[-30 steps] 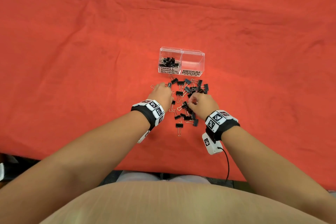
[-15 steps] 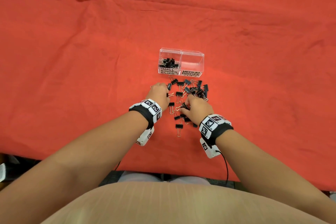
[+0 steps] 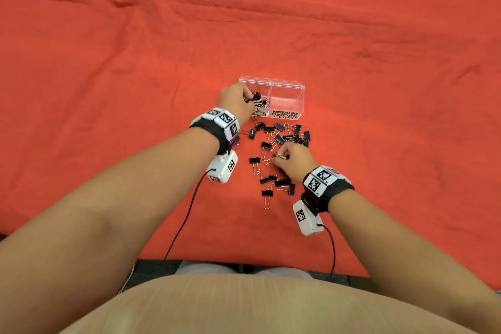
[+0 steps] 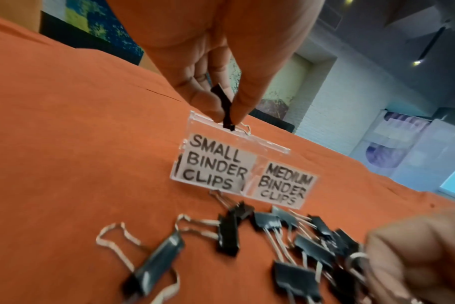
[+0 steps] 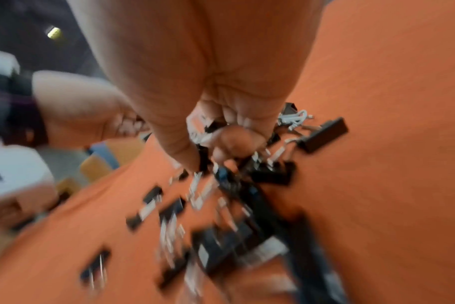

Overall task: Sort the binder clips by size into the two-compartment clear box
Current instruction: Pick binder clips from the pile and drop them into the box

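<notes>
While your left hand (image 3: 235, 102) pinches a small black binder clip (image 4: 222, 107) over the compartment labelled SMALL BINDER CLIPS at the centre of the head view, the clear box (image 3: 287, 89) sits on the red cloth (image 3: 108, 62). Below it, your right hand (image 3: 295, 160) curls its fingers (image 5: 231, 144) around clips in the loose pile (image 3: 279, 141); the MEDIUM side looks empty.

Cloth (image 3: 108, 89): orange-red, plain.
Box (image 3: 287, 89): clear, with white labels (image 4: 217, 164) lettered in black.
Binder clips (image 3: 279, 141): black bodies, silver wire handles.
Wristbands (image 3: 329, 184): black, carrying white tiles with black square-code patterns.
Wrist units (image 3: 223, 167): white, black cables.
Shirt (image 3: 244, 306): apparently tan.
</notes>
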